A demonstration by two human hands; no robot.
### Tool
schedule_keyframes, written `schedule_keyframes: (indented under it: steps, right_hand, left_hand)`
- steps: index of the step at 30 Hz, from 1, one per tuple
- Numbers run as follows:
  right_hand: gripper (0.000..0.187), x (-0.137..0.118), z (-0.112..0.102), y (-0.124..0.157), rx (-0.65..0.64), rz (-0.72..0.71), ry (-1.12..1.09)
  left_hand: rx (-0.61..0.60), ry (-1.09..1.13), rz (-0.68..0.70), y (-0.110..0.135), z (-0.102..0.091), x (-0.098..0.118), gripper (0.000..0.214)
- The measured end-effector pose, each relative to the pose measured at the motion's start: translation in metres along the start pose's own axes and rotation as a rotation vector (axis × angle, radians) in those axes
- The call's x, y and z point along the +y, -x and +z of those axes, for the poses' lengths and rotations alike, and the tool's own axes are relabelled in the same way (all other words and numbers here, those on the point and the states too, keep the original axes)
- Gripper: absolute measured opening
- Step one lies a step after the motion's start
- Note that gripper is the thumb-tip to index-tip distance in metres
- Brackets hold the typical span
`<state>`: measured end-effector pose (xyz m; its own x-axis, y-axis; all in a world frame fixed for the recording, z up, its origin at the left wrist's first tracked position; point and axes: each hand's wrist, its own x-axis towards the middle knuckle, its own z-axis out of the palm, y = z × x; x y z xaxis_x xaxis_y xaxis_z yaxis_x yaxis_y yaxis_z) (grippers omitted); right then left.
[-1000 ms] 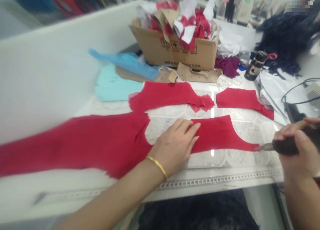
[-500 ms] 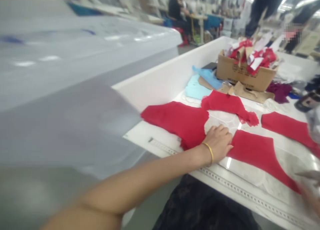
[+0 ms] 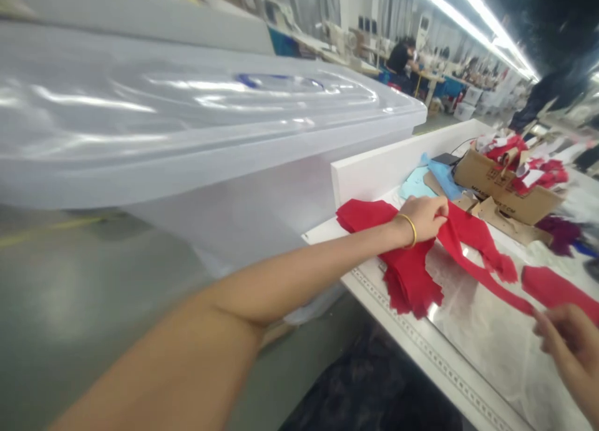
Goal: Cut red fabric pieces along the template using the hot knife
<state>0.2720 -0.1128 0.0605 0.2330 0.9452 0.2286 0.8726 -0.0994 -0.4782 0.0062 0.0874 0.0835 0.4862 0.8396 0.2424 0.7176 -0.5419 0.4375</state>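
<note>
My left hand [image 3: 423, 219], with a yellow bangle at the wrist, pinches one end of a red fabric piece [image 3: 484, 276]. The fingers of my right hand [image 3: 568, 340] close on its other end, so the piece stretches between both hands above the table. Under my left forearm lies a pile of red fabric pieces [image 3: 409, 287] with jagged edges. Another red cut piece [image 3: 477, 234] rests just behind the held one, partly covered by it. Farther right, a red panel [image 3: 555, 284] is partly hidden by my right hand.
The white table [image 3: 468, 362] has a measuring tape [image 3: 423, 343] along its front edge and a raised white side board [image 3: 402, 153]. A cardboard box [image 3: 510, 191] of red and white scraps stands behind light-blue fabric [image 3: 442, 175]. A large plastic-covered bin [image 3: 210, 119] stands left.
The red piece that lay flat by my left hand is now lifted and held at both ends. My left hand has moved back over the table. The camera view has turned left.
</note>
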Motion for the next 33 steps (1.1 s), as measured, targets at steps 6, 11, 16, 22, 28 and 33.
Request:
schedule_keyframes:
  steps: [6,11,16,22,28,33]
  right_hand:
    - [0.033,-0.086,0.057,-0.034,-0.076,-0.279,-0.209]
    - [0.025,-0.105,0.093,-0.032,-0.312,-0.358,-0.051]
    - [0.037,-0.066,0.076,-0.034,-0.325,-0.264,0.015]
    - [0.026,0.015,0.048,-0.040,-0.130,-0.141,0.280]
    - [0.016,0.068,0.031,-0.030,0.134,-0.063,0.529]
    - [0.027,0.089,0.024,-0.023,0.148,0.031,0.553]
  left_hand:
    - [0.194,-0.243,-0.082,0.017,-0.047,-0.063,0.016]
    - [0.212,-0.382,-0.031,0.059,-0.041,-0.084,0.031]
    - [0.154,-0.395,0.082,0.073,-0.016,-0.095,0.027]
    - [0.084,-0.367,0.183,0.080,0.015,-0.111,0.040]
    - [0.131,-0.354,0.257,0.081,0.019,-0.131,0.058]
    - [0.104,-0.226,0.396,0.051,0.021,-0.103,0.045]
